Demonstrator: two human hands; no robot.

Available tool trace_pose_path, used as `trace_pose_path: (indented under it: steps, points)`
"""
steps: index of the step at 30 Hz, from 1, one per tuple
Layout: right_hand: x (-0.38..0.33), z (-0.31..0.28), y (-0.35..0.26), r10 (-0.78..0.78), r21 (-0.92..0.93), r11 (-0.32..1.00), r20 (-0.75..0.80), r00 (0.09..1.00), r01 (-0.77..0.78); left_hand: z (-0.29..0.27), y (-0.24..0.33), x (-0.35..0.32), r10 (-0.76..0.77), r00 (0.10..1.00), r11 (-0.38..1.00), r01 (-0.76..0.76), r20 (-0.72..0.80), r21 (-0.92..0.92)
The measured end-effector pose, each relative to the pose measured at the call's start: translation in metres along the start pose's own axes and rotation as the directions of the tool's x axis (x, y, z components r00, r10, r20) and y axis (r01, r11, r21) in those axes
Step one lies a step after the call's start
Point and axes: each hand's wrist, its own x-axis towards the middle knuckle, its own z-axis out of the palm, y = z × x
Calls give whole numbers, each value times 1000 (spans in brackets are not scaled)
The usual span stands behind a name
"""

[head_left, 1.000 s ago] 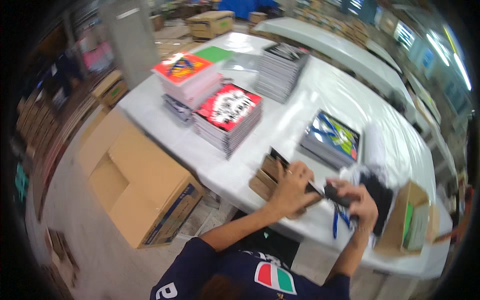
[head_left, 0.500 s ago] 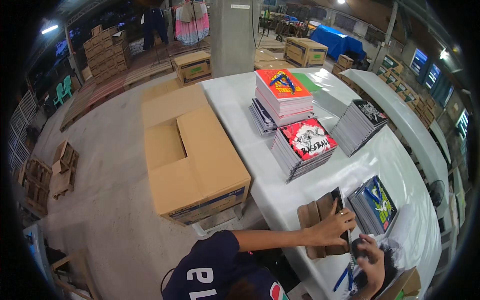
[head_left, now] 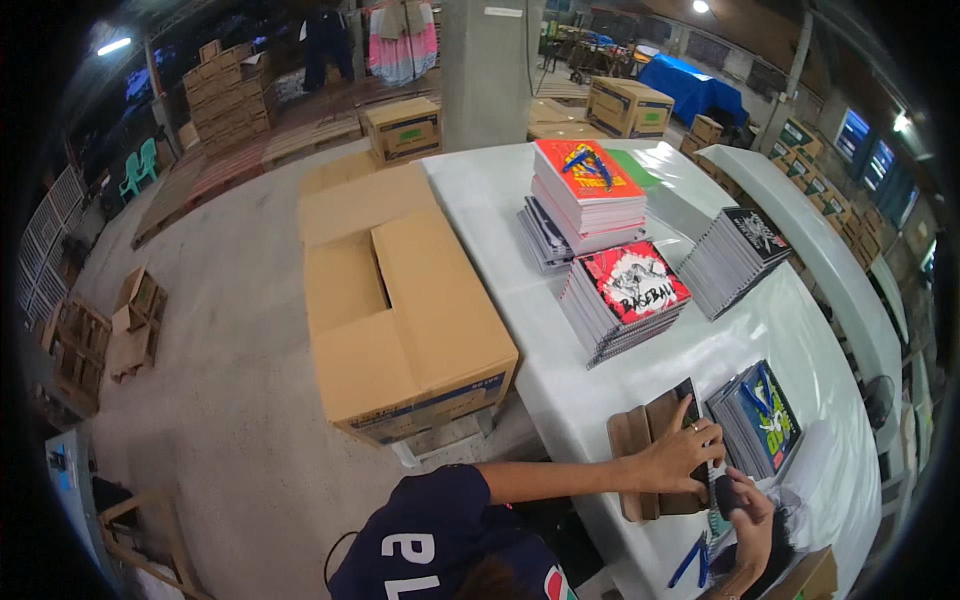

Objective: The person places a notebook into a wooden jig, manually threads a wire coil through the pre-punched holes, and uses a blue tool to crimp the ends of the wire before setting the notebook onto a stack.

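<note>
My left hand (head_left: pixel 685 455) presses a dark notebook (head_left: pixel 686 397) upright on its edge against a brown stepped block (head_left: pixel 637 460), index finger stretched along the cover. At the notebook's near right edge, by its spiral binding, my right hand (head_left: pixel 752 520) has its fingers curled in. A dark rounded thing (head_left: pixel 727 492) shows beside those fingers; I cannot make out what they hold. Blue-handled pliers (head_left: pixel 688 563) lie on the table just left of my right wrist. Beyond my hands stands a stack of spiral notebooks (head_left: pixel 757 420) with another blue tool (head_left: pixel 763 392) on top.
Farther up the white-covered table (head_left: pixel 540 375) stand a red-covered notebook stack (head_left: pixel 628 300), a black-covered stack (head_left: pixel 735 260) and a tall orange-topped stack (head_left: pixel 588 195). A large cardboard carton (head_left: pixel 420 350) stands left of the table. An open carton (head_left: pixel 812 578) is at the lower right.
My right hand has closed in on the notebook's bound edge, its fingers now more curled. The left hand keeps its hold. The whole view has shifted slightly.
</note>
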Motion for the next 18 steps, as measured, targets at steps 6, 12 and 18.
trace_pose_path:
  steps: [6,12,18]
  points:
    - [15,7,-1,48,-206,976,-95,994,-67,-1,3,-1,-59,996,998,59,65,0]
    - [45,-11,56,107,-627,738,-259,960,-251,-8,-2,-5,-78,994,997,75,79,31]
    - [33,-1,14,137,-520,837,-99,986,-169,-10,-11,5,-100,995,995,100,24,7]
